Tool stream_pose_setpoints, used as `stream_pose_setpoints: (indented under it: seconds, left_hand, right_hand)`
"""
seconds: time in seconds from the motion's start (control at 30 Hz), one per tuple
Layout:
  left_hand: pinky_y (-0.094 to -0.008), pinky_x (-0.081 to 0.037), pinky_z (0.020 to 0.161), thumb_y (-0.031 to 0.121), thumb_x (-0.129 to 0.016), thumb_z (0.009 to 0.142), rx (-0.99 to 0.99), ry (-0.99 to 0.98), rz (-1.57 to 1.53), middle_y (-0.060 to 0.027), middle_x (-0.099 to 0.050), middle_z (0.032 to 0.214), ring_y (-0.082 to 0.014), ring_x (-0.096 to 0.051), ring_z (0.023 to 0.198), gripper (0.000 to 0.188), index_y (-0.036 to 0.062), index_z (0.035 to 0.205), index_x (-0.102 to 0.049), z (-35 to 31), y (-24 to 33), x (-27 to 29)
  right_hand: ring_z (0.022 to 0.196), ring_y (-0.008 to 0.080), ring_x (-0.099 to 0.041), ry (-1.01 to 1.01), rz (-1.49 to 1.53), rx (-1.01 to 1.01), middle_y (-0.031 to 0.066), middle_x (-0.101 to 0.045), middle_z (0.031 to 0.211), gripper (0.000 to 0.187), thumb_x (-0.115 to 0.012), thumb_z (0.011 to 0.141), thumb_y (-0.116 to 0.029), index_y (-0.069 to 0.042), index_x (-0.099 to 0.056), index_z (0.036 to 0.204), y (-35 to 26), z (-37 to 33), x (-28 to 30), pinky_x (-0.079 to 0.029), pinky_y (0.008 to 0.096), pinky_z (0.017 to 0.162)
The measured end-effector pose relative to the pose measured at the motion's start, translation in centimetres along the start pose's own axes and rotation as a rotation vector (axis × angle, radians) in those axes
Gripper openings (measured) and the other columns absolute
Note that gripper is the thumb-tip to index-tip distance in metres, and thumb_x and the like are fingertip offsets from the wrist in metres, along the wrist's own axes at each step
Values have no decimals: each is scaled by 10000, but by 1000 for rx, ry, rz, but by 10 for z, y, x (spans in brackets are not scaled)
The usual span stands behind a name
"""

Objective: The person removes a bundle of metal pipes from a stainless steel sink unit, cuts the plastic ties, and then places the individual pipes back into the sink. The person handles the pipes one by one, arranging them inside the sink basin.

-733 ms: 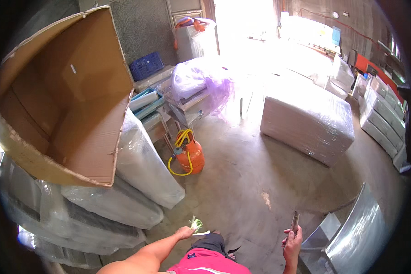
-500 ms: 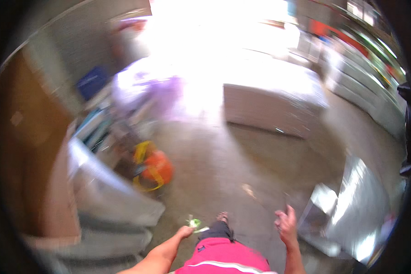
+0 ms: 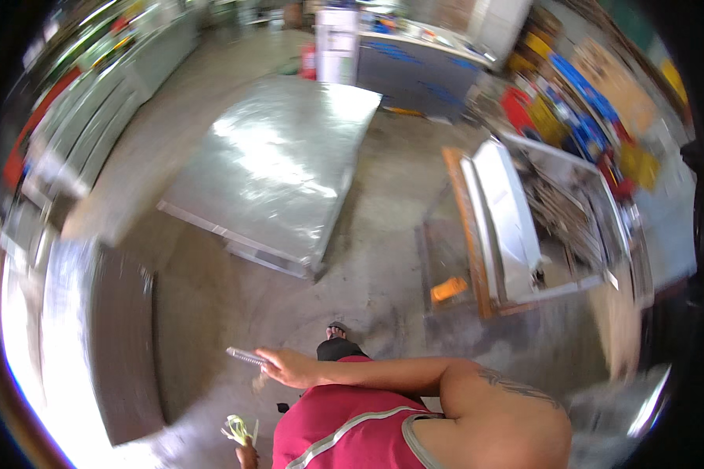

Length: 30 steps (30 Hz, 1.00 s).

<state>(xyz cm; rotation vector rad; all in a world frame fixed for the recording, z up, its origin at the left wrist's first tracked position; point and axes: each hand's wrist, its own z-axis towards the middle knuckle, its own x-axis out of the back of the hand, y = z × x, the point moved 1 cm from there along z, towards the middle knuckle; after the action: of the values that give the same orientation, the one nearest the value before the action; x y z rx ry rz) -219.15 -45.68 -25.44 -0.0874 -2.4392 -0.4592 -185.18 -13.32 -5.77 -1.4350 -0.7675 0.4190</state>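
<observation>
Nearest to me, on the near side of the silver slab (image 3: pixel 281 172), my left hand (image 3: pixel 248 456) is closed on the bundle (image 3: pixel 238 430), a loose tuft of pale green and white strands that fans out above my fingers toward the slab. A little closer to the slab, my right hand (image 3: pixel 289 367) is clamped round the tool (image 3: pixel 245 356); its slim grey metal length juts out of my fist to the left, apart from the bundle. My foot (image 3: pixel 336 331) is near the slab's closest corner. Left of the slab's near end stands a wrapped block (image 3: pixel 125 344). To the slab's right lies an orange thing, blurred (image 3: pixel 449 289), and just past that an open box (image 3: pixel 508 219) with sticks (image 3: pixel 567 211) in it. Beyond the slab's far end are a white cabinet (image 3: pixel 336 47) and, to its right, a dark counter (image 3: pixel 414 78).
</observation>
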Motion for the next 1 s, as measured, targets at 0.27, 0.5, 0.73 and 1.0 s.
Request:
stream_pose_setpoints:
  seconds: [0.27, 0.5, 0.73, 1.0]
  left_hand:
    - [-425, -499, 589, 382, -549, 1014, -503, -457, 560, -158, -631, 722, -266, -628, 631, 431, -37, 958, -636, 80, 328, -114]
    - [-420, -521, 664, 348, -571, 993, -888, -755, 1025, -156, -651, 812, -257, -644, 719, 370, -2, 1092, -632, 41, 509, -272]
    - [-416, -542, 739, 315, -594, 971, -1124, -1073, 1447, -155, -671, 902, -249, -660, 807, 382, 32, 1227, -629, -44, 502, -412]
    - [-516, -541, 905, 352, -610, 948, -2798, -1806, 1115, -215, -688, 996, -340, -685, 980, 480, 62, 1330, -620, -205, 315, -540]
  right_hand:
    - [934, 444, -652, 501, -90, -104, 239, -655, 1058, 401, -536, 1011, -149, -13, -487, 1386, 36, -35, 122, -503, 541, 828]
    - [1112, 433, -627, 970, -11, -491, 243, -645, 1191, 442, -525, 1002, -209, -41, -490, 1409, 53, -174, 81, -494, 505, 957]
    - [747, 150, -666, 1833, 801, -843, 89, -698, 895, 415, -637, 975, -197, -37, -579, 1353, 47, -298, -95, -532, 323, 666]
    - [905, 271, -668, 2226, 608, -786, 162, -699, 1034, 475, -636, 960, -176, -60, -559, 1414, 111, -378, -156, -553, 416, 797]
